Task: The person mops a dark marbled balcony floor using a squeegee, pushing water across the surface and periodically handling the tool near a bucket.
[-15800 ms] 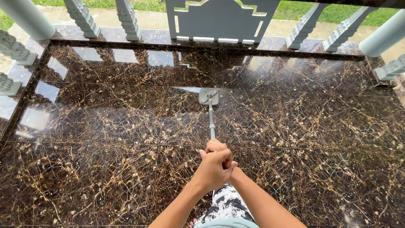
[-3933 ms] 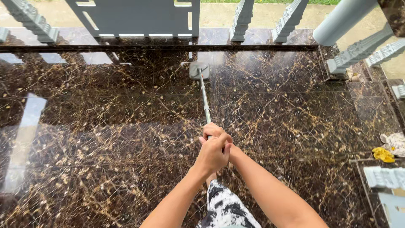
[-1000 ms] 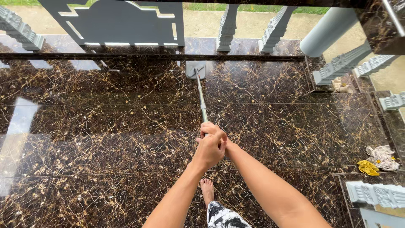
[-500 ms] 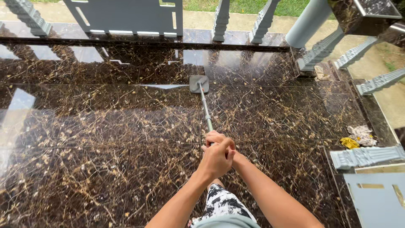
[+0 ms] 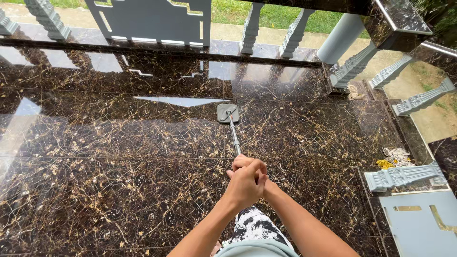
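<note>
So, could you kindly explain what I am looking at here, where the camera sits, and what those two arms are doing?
The camera is worn on a person's head and looks down, so the two bare arms are their own. The left hand wraps over the right hand, both closed on a mop handle. Its flat grey mop head rests on a glossy dark marble floor. Grey balusters edge the floor, and crumpled rags, white and yellow, lie at the right.

Grey flat mop (image 5: pixel 228 113), pad flat on floor, metal pole slanting back
</note>
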